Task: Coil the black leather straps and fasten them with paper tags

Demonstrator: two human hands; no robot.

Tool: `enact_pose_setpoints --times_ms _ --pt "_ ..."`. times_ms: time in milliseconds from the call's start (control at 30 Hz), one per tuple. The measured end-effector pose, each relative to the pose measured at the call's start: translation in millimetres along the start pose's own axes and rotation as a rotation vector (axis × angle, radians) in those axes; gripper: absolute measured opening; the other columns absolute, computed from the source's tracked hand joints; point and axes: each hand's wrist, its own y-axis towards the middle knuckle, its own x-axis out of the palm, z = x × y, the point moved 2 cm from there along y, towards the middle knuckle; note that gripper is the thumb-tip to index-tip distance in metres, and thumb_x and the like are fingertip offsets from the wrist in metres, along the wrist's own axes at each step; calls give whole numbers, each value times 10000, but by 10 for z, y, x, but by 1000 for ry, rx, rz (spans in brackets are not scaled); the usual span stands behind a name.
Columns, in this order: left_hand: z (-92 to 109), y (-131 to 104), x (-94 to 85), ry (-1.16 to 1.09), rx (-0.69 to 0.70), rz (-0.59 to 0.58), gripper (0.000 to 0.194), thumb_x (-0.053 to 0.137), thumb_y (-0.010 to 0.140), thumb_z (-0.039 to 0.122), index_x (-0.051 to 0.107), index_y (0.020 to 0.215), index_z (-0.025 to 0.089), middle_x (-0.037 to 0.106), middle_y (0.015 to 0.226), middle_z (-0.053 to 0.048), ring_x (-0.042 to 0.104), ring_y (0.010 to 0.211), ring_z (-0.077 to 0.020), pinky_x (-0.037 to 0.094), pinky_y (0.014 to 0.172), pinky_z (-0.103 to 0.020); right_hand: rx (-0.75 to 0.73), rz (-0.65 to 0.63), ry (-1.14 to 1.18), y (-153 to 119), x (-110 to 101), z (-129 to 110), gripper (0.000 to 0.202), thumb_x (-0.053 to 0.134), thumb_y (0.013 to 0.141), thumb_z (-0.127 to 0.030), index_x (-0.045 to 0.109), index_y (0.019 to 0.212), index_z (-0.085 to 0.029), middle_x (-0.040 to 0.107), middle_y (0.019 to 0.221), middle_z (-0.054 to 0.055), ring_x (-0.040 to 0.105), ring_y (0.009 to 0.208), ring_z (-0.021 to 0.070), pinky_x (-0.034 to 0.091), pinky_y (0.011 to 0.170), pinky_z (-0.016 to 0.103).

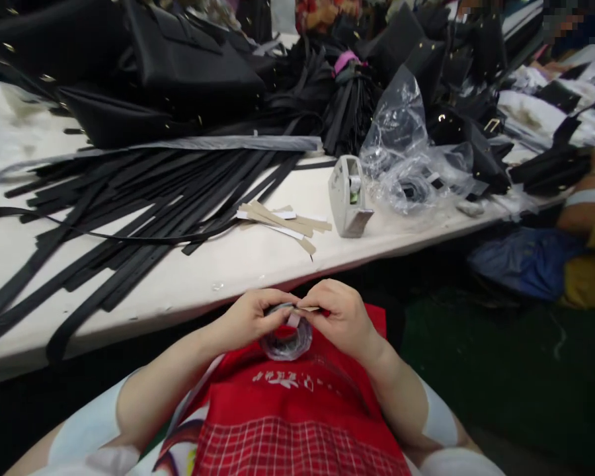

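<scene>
Both hands meet above the red apron (297, 396), in front of the table edge. A ring-shaped clear roll (286, 342), which looks like tape, hangs under the fingers. My left hand (255, 314) is closed, thumb and fingers pinching the top of this roll. My right hand (342, 316) is closed on a thin tan strip (308, 309) whose tip shows between its fingers. The fingertips of the two hands nearly touch. Beyond them, tan and white strips (287, 221) lie crossed on the table, beside a grey tape dispenser (348, 198).
Long black straps (143, 198) cover the left of the white table (203, 281). Black bags (188, 73) are piled behind them. A clear plastic bag (401, 132) sits right of the dispenser. Another person's arm (588, 198) is at the far right.
</scene>
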Motion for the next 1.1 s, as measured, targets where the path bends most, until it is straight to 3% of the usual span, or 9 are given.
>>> enact_pose_setpoints --times_ms 100,200,400,533,600,700,833,933,1100 --pt "-28 -28 257 65 47 -119 235 531 871 241 693 1029 177 722 981 -42 656 888 -185 495 819 -274 193 3 64 -259 35 76 87 695 826 -248 705 759 -194 677 731 21 610 699 141 457 672 267" --pt "-4 -36 378 114 78 -123 227 480 908 265 680 963 171 705 941 -47 637 863 -177 482 803 -275 366 68 203 -440 48 117 112 720 801 -277 705 742 -183 680 727 17 617 669 129 463 625 243" --pt "88 -71 475 226 110 -105 185 550 895 318 640 820 175 653 761 -9 575 690 -135 444 679 -247 564 97 417 -572 74 176 246 752 742 -402 693 705 -166 690 702 19 619 642 135 467 603 237" --pt "28 -112 491 261 104 -39 229 556 897 314 614 725 174 624 708 -4 541 645 -124 422 639 -246 763 90 538 -616 217 394 512 545 833 -615 669 673 -145 654 622 35 575 563 129 448 561 250" --pt "9 -122 486 248 107 -31 234 545 905 307 610 721 178 620 706 -2 536 642 -123 419 632 -246 828 -5 649 -635 315 482 592 507 810 -683 672 665 -133 649 611 44 573 565 135 460 580 266" --pt "50 -115 466 209 125 -25 257 517 920 302 611 710 188 618 753 -10 558 707 -132 439 692 -253 809 -96 777 -637 410 496 474 685 703 -606 685 679 -132 661 641 24 580 611 140 472 634 273" --pt "135 -80 443 259 56 19 316 501 921 343 589 657 194 563 841 -26 553 855 -165 439 809 -278 701 41 664 -593 399 401 237 674 770 -387 722 750 -156 688 700 6 603 669 147 475 682 272" --pt "112 -64 472 272 -39 -5 301 489 916 361 569 675 199 556 781 -9 551 786 -163 442 751 -277 661 66 589 -557 358 356 200 640 795 -343 738 771 -170 698 712 10 624 717 169 488 708 284" --pt "41 -70 525 253 -80 64 212 533 880 355 591 760 192 623 745 -5 566 698 -158 435 666 -272 628 -131 689 -517 180 357 254 595 832 -363 739 833 -153 698 746 17 612 715 150 480 698 270"
